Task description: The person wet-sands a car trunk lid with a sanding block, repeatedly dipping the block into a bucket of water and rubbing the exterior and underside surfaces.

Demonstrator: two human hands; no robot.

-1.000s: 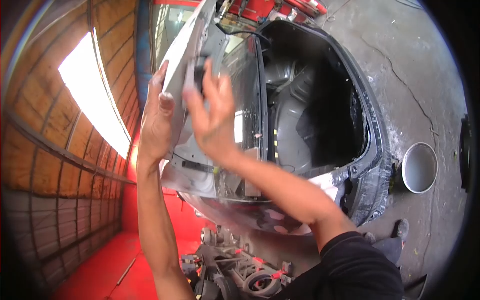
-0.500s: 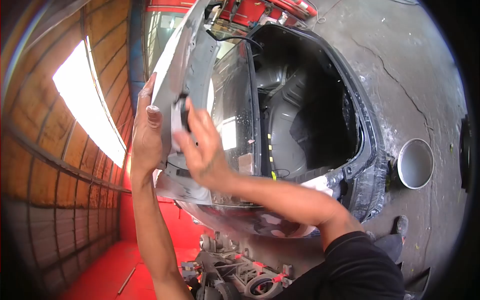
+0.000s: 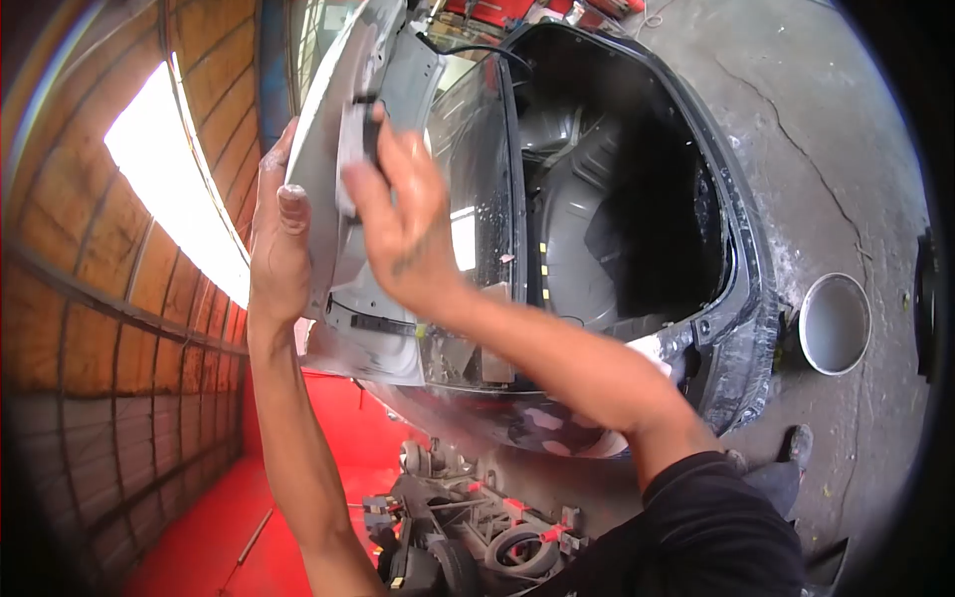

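A raised grey and white car panel (image 3: 343, 109) stands at the upper left, beside the rear glass (image 3: 473, 169). My left hand (image 3: 281, 234) rests along the panel's outer edge, its thumb dusty white and its fingers partly hidden behind the panel. In my right hand (image 3: 403, 214) is a flat pale block with a dark back (image 3: 353, 154), gripped between thumb and fingers and held against the panel's inner face. To the right lies the car's open rear (image 3: 637, 219), dark inside, with bare grey metal showing.
A round pail (image 3: 835, 323) stands on the concrete floor at the right, near a shoe (image 3: 799, 446). Below the car are metal parts and a tire (image 3: 522, 550). A thin cable crosses the floor. A barred wall rises at the left.
My right hand moved down the panel with the block, then back up. My left hand stayed on the panel's edge. The view shifted slightly.
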